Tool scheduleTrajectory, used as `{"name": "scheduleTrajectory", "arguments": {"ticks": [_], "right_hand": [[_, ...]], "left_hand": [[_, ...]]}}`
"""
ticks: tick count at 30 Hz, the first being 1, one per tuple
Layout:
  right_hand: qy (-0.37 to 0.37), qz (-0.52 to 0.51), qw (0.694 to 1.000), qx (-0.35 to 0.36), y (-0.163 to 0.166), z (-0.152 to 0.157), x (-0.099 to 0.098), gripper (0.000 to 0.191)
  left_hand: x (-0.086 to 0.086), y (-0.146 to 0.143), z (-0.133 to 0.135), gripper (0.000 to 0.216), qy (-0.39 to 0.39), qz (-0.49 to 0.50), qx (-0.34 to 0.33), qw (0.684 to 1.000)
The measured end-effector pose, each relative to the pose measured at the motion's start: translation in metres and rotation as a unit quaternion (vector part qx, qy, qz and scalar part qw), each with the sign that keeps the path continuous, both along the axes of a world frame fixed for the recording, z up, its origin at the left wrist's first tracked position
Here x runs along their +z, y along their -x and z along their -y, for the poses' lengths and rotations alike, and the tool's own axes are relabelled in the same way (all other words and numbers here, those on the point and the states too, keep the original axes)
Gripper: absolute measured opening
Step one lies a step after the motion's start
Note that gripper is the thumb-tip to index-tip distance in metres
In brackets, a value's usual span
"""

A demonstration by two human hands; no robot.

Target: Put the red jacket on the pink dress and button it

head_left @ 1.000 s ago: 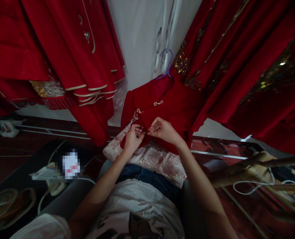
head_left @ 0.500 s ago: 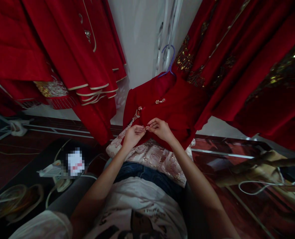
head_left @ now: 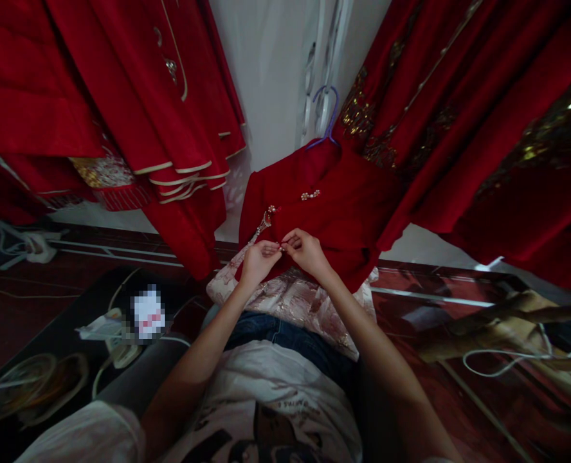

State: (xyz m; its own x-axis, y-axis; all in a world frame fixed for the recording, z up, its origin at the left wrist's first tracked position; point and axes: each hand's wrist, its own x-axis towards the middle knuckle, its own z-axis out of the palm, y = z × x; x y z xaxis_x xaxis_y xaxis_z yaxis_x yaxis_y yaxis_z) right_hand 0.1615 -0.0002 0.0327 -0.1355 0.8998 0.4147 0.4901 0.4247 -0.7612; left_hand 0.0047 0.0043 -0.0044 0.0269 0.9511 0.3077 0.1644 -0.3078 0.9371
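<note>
A dark red garment hangs on a purple hanger in front of me, its lower part draped over my lap. Two pearl-and-gold button clasps show on its front. My left hand and my right hand meet at the garment's front edge, fingers pinched together on a small beaded clasp between them. Both hands are closed on the fabric and clasp. A pale pink embroidered cloth lies under the red garment on my knees.
More red garments with gold trim hang at the left, and embroidered ones at the right. A white wall stands behind. White cables lie on the dark red floor at the right. Cords and round items lie at the lower left.
My two hands have drawn closer together, so the fingertips now meet at the clasp. The view has shifted slightly downward and the garment sits a little higher in frame.
</note>
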Motion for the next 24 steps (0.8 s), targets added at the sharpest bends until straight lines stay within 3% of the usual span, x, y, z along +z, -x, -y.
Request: {"name": "scheduleTrajectory", "arguments": {"ticks": [8, 13, 18, 21, 24], "right_hand": [[-0.031, 0.074, 0.997, 0.006, 0.0, 0.002, -0.002, 0.008], [0.018, 0.077, 0.992, 0.095, -0.021, 0.005, 0.02, 0.016], [-0.004, 0.046, 0.997, 0.054, -0.047, 0.012, 0.047, 0.016], [-0.005, 0.043, 0.998, 0.043, -0.053, 0.014, 0.053, 0.017], [0.058, 0.049, 0.993, 0.087, -0.05, 0.014, 0.048, 0.016]], "left_hand": [[0.003, 0.006, 0.0, 0.012, 0.001, -0.003, -0.034, 0.999], [0.014, 0.018, -0.007, 0.018, -0.027, -0.02, -0.019, 0.999], [0.019, 0.037, -0.012, 0.014, -0.075, -0.041, 0.042, 0.995], [0.018, 0.04, -0.007, 0.016, -0.093, -0.1, 0.018, 0.99], [0.017, 0.032, 0.002, 0.014, -0.113, -0.163, -0.014, 0.98]]}}
